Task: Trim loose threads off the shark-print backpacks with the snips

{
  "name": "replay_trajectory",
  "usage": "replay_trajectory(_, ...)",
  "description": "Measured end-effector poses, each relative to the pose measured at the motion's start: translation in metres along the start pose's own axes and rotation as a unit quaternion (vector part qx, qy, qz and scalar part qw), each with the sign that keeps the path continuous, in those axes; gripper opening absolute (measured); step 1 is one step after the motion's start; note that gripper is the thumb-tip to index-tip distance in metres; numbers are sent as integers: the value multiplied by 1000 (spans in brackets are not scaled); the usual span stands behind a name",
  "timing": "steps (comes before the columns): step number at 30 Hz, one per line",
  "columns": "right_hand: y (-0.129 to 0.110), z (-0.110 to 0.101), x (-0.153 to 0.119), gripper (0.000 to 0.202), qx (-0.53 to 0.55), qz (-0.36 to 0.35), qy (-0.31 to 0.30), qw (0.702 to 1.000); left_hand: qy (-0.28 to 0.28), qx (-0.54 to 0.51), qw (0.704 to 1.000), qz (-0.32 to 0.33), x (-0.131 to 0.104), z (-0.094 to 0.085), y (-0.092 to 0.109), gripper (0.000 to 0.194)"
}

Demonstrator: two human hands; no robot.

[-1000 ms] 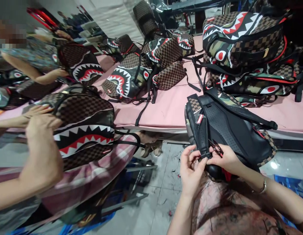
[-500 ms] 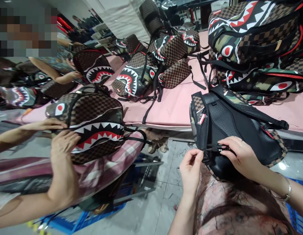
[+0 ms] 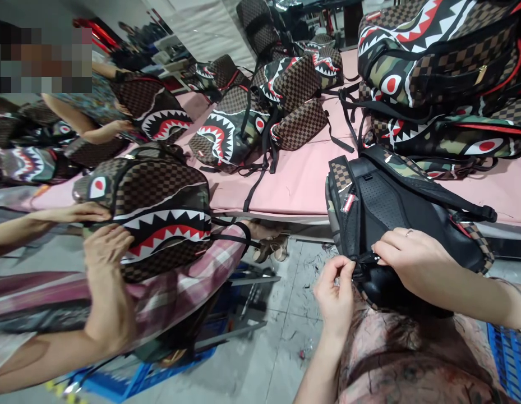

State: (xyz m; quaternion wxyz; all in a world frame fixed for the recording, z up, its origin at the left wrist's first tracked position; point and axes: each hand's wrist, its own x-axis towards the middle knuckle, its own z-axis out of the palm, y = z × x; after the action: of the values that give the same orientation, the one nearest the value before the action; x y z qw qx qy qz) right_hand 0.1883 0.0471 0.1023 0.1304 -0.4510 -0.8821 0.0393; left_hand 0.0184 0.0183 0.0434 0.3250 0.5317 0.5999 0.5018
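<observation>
A backpack [image 3: 395, 207] with a black padded back and brown checkered edges lies back side up, across my lap and the table's edge. At its lower left corner my left hand [image 3: 336, 283] pinches with thumb and forefinger; what lies between the fingertips is too small to make out. Just right of it, my right hand [image 3: 405, 255] is closed round a small black tool [image 3: 369, 257], whose tip points at the strap end beside my left fingertips. A red and white tag [image 3: 349, 203] hangs on the strap.
More shark-mouth backpacks [image 3: 226, 132] lie on the pink table [image 3: 294, 188], with a tall stack [image 3: 437, 73] at the right. On the left a person's hands [image 3: 106, 238] work on another backpack [image 3: 163, 196]. Blue crates [image 3: 508, 359] stand low down.
My right hand has turned more palm down and shifted slightly left along the tool, which now shows less. My left hand has moved slightly right.
</observation>
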Motion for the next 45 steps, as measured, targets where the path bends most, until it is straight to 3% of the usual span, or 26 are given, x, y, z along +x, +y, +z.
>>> replay_trajectory(3, 1, 4, 0, 10, 24, 2, 8, 1000, 40, -33, 999, -15, -2, 4, 0, 18)
replay_trajectory(6, 6, 10, 0, 12, 63, 2, 27, 998, 98, -150, 980, -86, -3, 7, 5, 19)
replay_trajectory(9, 9, 13, 0, 14, 92, 1, 38, 995, 95, -251, 951, -153, -3, 6, 7, 28)
replay_trajectory(16, 2, 12, 6, 8, 79, -3, 20, 997, 73, -179, 969, -155, -3, -3, 5, 25)
replay_trajectory(25, -2, 15, 9, 11, 38, -22, 32, 999, 48, -189, 967, -163, -10, -4, 12, 37)
replay_trajectory(30, 2, 18, 9, 15, 74, -29, 34, 996, 31, -179, 972, -147, -12, -5, 9, 39)
replay_trajectory(33, 7, 20, 11, 17, 148, -23, 35, 988, 32, -174, 976, -128, -12, -6, 4, 35)
replay_trajectory(35, 9, 21, 14, 16, 238, 20, 39, 970, 34, -195, 973, -116, -12, -5, 0, 31)
replay_trajectory(37, 11, 23, 20, 13, 353, 103, 46, 929, 29, -230, 967, -108, -11, -4, -2, 32)
replay_trajectory(39, 10, 28, 28, 16, 471, 172, 40, 864, 23, -249, 963, -97, -10, -1, -1, 40)
replay_trajectory(43, 1, 43, 48, 28, 639, 185, -66, 744, 23, -223, 972, -71, -8, 8, 5, 49)
replay_trajectory(45, -4, 49, 59, 28, 639, 204, -45, 741, 33, -192, 979, -62, -6, 12, 5, 47)
